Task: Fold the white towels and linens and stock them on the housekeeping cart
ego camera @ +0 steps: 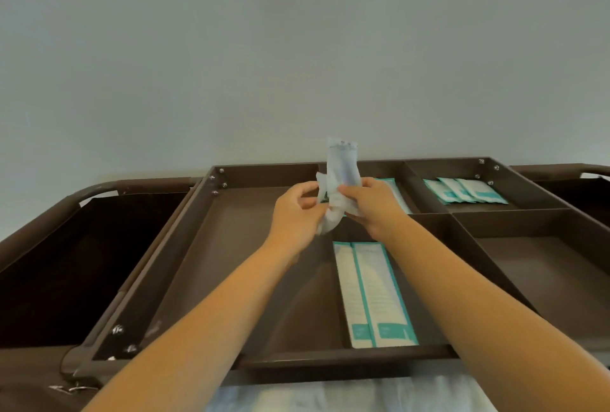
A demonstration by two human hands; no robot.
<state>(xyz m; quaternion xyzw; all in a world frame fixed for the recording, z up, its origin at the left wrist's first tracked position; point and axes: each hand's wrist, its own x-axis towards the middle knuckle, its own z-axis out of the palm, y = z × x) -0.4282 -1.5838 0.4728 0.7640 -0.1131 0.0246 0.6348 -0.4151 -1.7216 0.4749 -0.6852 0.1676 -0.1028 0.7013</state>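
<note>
Both hands up over the cart top tray. Left hand pinches the crumpled lower end of a clear plastic packet; right hand is curled round its middle. Two long packets lie at the tray's near edge, small packets in the far-right compartment. White linen sits below the near rim.
</note>
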